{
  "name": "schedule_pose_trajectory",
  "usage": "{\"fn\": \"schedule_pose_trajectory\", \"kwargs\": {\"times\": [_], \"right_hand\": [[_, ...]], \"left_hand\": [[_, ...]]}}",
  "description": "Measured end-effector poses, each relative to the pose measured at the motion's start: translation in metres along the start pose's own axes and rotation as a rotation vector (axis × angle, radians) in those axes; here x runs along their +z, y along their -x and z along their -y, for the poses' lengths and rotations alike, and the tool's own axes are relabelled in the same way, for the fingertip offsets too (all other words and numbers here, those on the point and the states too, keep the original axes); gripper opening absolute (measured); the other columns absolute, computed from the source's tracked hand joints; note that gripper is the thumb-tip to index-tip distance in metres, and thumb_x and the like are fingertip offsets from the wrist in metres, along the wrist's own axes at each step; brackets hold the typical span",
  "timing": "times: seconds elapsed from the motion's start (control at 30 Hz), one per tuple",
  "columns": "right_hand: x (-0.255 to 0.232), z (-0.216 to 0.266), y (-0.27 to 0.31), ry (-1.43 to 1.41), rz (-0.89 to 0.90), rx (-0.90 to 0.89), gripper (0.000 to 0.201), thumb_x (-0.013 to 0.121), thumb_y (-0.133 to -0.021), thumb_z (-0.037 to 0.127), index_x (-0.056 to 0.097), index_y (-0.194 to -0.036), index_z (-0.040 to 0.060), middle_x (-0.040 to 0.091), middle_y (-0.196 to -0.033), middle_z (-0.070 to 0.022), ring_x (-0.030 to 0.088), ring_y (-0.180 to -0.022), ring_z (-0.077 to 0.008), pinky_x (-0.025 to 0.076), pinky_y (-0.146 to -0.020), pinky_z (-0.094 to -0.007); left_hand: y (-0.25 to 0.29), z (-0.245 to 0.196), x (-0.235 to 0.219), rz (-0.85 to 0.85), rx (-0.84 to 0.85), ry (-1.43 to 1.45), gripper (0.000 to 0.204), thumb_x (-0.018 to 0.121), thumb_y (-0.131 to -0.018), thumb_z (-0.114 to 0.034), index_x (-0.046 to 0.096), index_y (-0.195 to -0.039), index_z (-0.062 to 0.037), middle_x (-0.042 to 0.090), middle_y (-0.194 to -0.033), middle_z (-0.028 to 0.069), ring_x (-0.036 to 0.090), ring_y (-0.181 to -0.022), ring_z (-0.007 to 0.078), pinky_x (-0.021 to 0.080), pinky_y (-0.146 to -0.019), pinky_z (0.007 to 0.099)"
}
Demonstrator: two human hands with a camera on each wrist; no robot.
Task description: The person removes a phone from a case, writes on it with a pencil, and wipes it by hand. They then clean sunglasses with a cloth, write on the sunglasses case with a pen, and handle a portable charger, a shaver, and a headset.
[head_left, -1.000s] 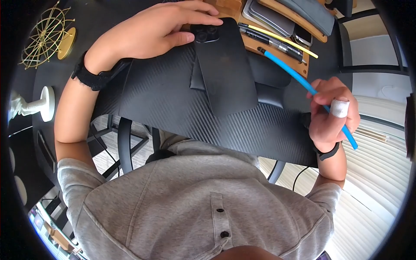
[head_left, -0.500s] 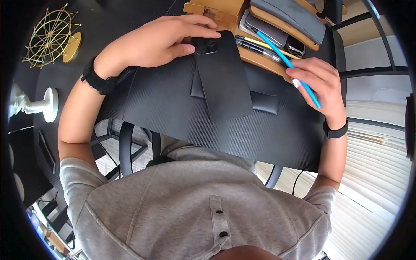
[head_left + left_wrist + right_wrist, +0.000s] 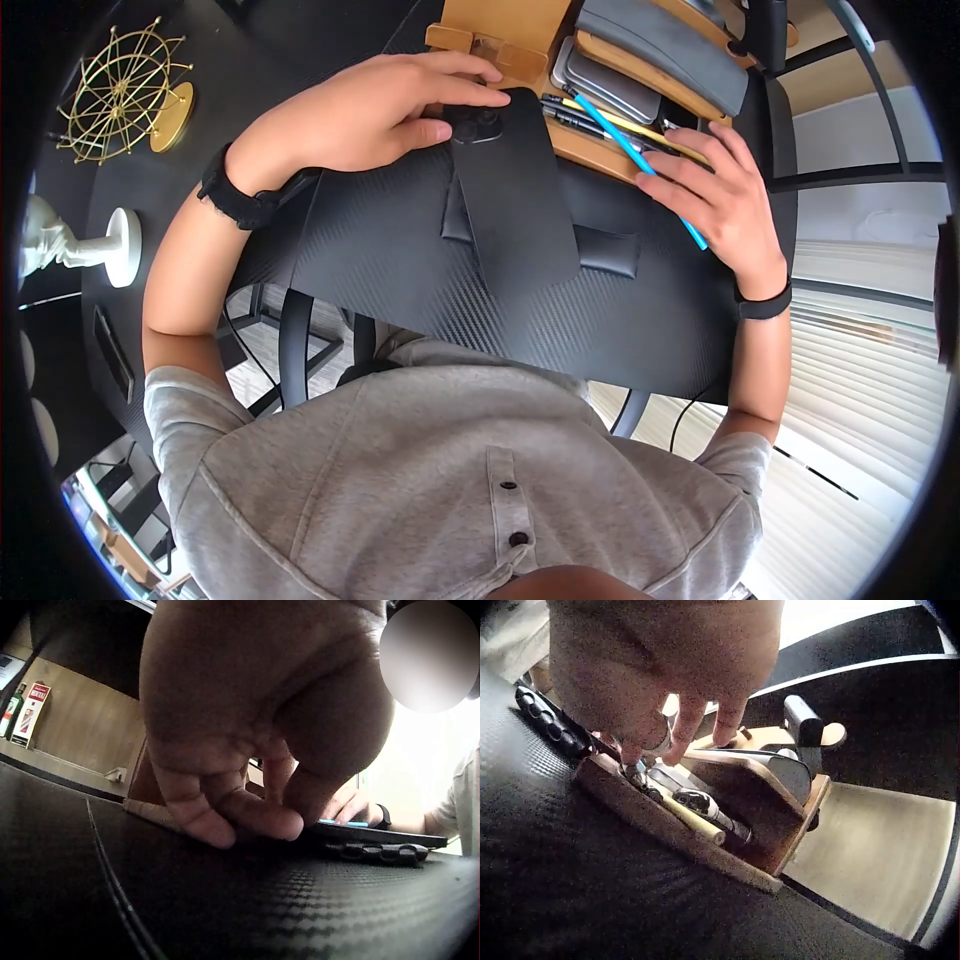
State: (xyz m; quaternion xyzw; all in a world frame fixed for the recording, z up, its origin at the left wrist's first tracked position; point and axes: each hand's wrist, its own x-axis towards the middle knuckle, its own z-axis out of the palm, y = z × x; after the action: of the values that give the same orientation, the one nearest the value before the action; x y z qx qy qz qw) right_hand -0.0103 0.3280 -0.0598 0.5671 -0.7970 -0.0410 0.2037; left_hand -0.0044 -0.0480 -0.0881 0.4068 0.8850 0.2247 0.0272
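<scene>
My right hand is at the wooden desk organizer, pinching a slim blue pencil at its fingers. The pencil's dark end lies over the pens at the organizer; its other end sticks out below the palm. In the right wrist view a white bandage shows on a digit, and the fingers reach down over the organizer. My left hand rests with relaxed, bent fingers at the camera end of a black phone, thumb and index beside its lenses. Under the phone lies a black padded item.
A yellow pencil and black pens lie in the organizer's front slot. Behind stand grey devices and a grey case. On the left are a gold wheel ornament and a white figurine.
My right hand has moved left and away from my body, carrying the blue pencil over the organizer. My left hand has stayed by the phone; the head view has shifted slightly.
</scene>
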Motion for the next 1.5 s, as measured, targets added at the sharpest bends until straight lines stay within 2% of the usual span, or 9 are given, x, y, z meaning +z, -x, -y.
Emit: {"fn": "schedule_pose_trajectory", "kwargs": {"times": [0.33, 0.6, 0.7, 0.8, 1.03, 1.1, 1.23, 1.4, 1.5], "right_hand": [[0.005, 0.003, -0.004, -0.04, 0.004, 0.012, 0.027, 0.069, -0.077, 0.013, 0.076, -0.103, 0.0164, 0.066, -0.103, 0.0, 0.064, -0.108, -0.0239, 0.049, -0.103, -0.0483], [-0.024, 0.01, -0.015, -0.015, -0.059, 0.042, 0.023, 0.072, -0.074, 0.011, 0.076, -0.097, 0.0097, 0.065, -0.093, -0.0052, 0.066, -0.093, -0.0265, 0.053, -0.087, -0.0421], [-0.031, 0.037, -0.03, -0.191, -0.1, -0.048, 0.025, 0.072, -0.08, 0.011, 0.076, -0.104, 0.0034, 0.073, -0.121, -0.0098, 0.069, -0.114, -0.0297, 0.055, -0.091, -0.0439], [-0.018, 0.077, -0.045, -0.466, 0.249, -0.063, 0.072, 0.067, -0.085, 0.047, 0.059, -0.14, -0.0002, 0.05, -0.155, -0.0166, 0.043, -0.148, -0.0315, 0.03, -0.121, -0.0555], [0.005, 0.089, -0.057, -0.581, 0.277, -0.184, 0.087, 0.06, -0.086, 0.063, 0.055, -0.142, -0.0037, 0.043, -0.16, -0.0177, 0.035, -0.153, -0.0309, 0.026, -0.12, -0.063], [-0.002, 0.088, -0.057, -0.584, 0.324, -0.245, 0.089, 0.055, -0.089, 0.067, 0.055, -0.142, -0.0038, 0.042, -0.161, -0.0181, 0.035, -0.153, -0.0313, 0.026, -0.12, -0.0628], [0.0, 0.06, -0.05, -0.325, 0.342, 0.041, 0.095, 0.05, -0.089, 0.071, 0.052, -0.144, -0.0058, 0.041, -0.161, -0.0199, 0.034, -0.153, -0.0325, 0.023, -0.122, -0.0616], [0.0, 0.092, -0.055, -0.583, 0.337, -0.178, 0.091, 0.054, -0.09, 0.068, 0.054, -0.143, -0.0052, 0.041, -0.162, -0.0177, 0.034, -0.154, -0.0302, 0.022, -0.123, -0.0611], [0.005, 0.079, -0.053, -0.537, 0.309, -0.135, 0.09, 0.057, -0.087, 0.067, 0.055, -0.143, -0.0037, 0.042, -0.162, -0.0149, 0.034, -0.154, -0.0271, 0.022, -0.123, -0.0609]], "left_hand": [[0.002, 0.005, 0.004, -0.042, 0.042, -0.011, 0.061, 0.065, -0.088, 0.005, 0.057, -0.146, -0.0125, 0.049, -0.155, 0.012, 0.055, -0.134, 0.0349, 0.051, -0.105, 0.0431], [0.001, 0.01, 0.008, -0.047, 0.032, -0.013, 0.061, 0.066, -0.088, 0.004, 0.057, -0.146, -0.011, 0.05, -0.154, 0.0125, 0.054, -0.136, 0.0341, 0.049, -0.109, 0.0431], [-0.001, 0.004, 0.002, 0.008, -0.003, 0.03, 0.06, 0.066, -0.088, 0.004, 0.057, -0.146, -0.0103, 0.049, -0.154, 0.0127, 0.051, -0.139, 0.0338, 0.048, -0.11, 0.0429], [-0.001, 0.016, 0.009, -0.083, 0.122, -0.099, 0.06, 0.07, -0.088, -0.001, 0.057, -0.146, -0.0105, 0.049, -0.155, 0.0125, 0.063, -0.123, 0.0334, 0.053, -0.101, 0.042], [0.0, -0.012, 0.007, -0.124, -0.011, -0.087, 0.063, 0.083, -0.08, -0.017, 0.064, -0.139, -0.0085, 0.055, -0.151, 0.011, 0.071, -0.075, 0.0261, 0.057, -0.073, 0.0377], [-0.003, -0.003, 0.011, -0.165, 0.031, -0.073, 0.062, 0.084, -0.079, -0.018, 0.066, -0.137, -0.0081, 0.056, -0.15, 0.0101, 0.071, -0.075, 0.0246, 0.057, -0.072, 0.0368], [-0.004, -0.013, 0.006, -0.109, -0.061, -0.031, 0.061, 0.086, -0.077, -0.016, 0.068, -0.135, -0.0082, 0.056, -0.15, 0.0086, 0.071, -0.072, 0.0236, 0.057, -0.067, 0.0346], [-0.004, -0.018, 0.008, -0.121, -0.091, -0.054, 0.063, 0.087, -0.074, -0.011, 0.068, -0.134, -0.0106, 0.056, -0.15, 0.0086, 0.071, -0.069, 0.0229, 0.057, -0.063, 0.0331], [-0.005, -0.022, 0.006, -0.112, -0.104, -0.037, 0.063, 0.088, -0.073, -0.01, 0.069, -0.133, -0.0114, 0.056, -0.151, 0.0086, 0.07, -0.068, 0.0224, 0.057, -0.063, 0.033]]}}
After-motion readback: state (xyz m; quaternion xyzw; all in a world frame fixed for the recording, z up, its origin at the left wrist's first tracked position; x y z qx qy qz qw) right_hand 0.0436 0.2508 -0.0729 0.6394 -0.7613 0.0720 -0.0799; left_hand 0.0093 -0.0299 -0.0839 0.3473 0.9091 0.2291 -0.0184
